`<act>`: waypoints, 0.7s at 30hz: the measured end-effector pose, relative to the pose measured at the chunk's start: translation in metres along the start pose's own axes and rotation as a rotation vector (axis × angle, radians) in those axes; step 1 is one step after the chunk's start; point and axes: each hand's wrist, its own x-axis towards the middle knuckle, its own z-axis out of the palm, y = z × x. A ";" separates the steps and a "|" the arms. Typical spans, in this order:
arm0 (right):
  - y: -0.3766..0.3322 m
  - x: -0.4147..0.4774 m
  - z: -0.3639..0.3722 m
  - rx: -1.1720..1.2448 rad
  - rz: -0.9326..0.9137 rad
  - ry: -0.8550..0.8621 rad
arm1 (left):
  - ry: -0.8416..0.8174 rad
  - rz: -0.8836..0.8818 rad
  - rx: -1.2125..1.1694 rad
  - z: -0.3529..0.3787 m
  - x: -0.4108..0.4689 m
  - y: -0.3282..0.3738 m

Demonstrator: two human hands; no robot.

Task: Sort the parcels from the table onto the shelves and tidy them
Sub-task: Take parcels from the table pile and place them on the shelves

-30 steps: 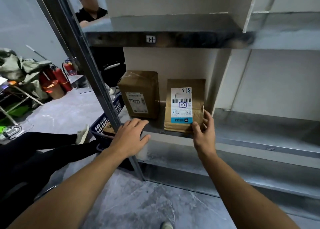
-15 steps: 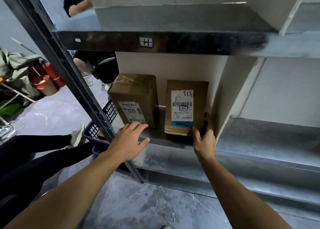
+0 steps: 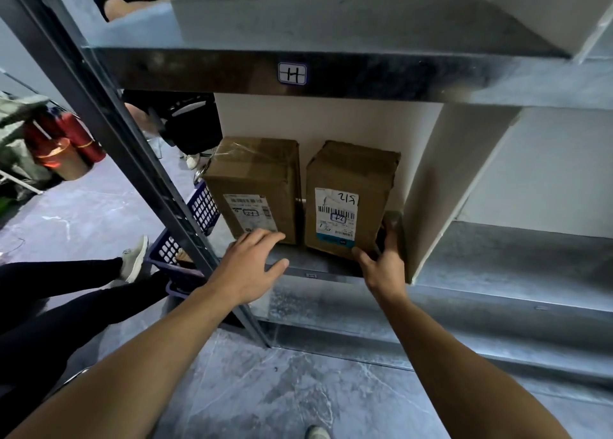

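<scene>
Metal rack on grey marbled floor [image 3: 265, 389], white wall behind. Bay under tag "H" [image 3: 292, 73]; white divider [image 3: 441, 180] closes it on the R side. Blue basket [image 3: 202, 206] on the floor behind the rack post, red extinguishers [image 3: 79, 137] further L, another person's legs [image 3: 66, 282] stretched out nearby.

Shelf [image 3: 318, 274]: 2 brown boxes upright, labels facing front, side by side w/ a narrow gap btwn. Left box [image 3: 255, 186] approx. square to the edge. Right box [image 3: 348, 203] sits a bit skewed, near the divider; contact w/ divider not visible.

Right hand [image 3: 381, 266]: thumb on lower front corner of right box, fingers [image 3: 391, 229] tucked into the slot btwn box & divider, so it's grasping that corner. Prob. reason: only spot w/ purchase to swing the box straight.

Left hand [image 3: 252, 266]: flat, fingers spread & straight, holds nothing. Tips at bottom front of left box; touching or just short, can't tell. Prob. bracing the neighbour so it doesn't shift when the other gets nudged.

Step (judgement): tidy/align stage, both boxes already shelved. Labels out = readable for pick-up. Risk: too hard a push on right box knocks it into left one
</scene>
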 end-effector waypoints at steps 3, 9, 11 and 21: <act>-0.001 0.007 -0.001 0.045 0.006 0.018 | 0.002 0.000 -0.004 0.001 -0.005 -0.005; 0.004 0.017 0.001 0.064 -0.007 -0.011 | -0.014 -0.011 -0.008 0.005 -0.015 -0.013; 0.006 0.018 0.002 0.054 0.007 0.010 | -0.010 -0.012 -0.006 0.005 -0.017 -0.015; -0.006 -0.004 -0.002 -0.060 0.032 0.062 | 0.012 0.018 0.002 0.002 -0.024 -0.011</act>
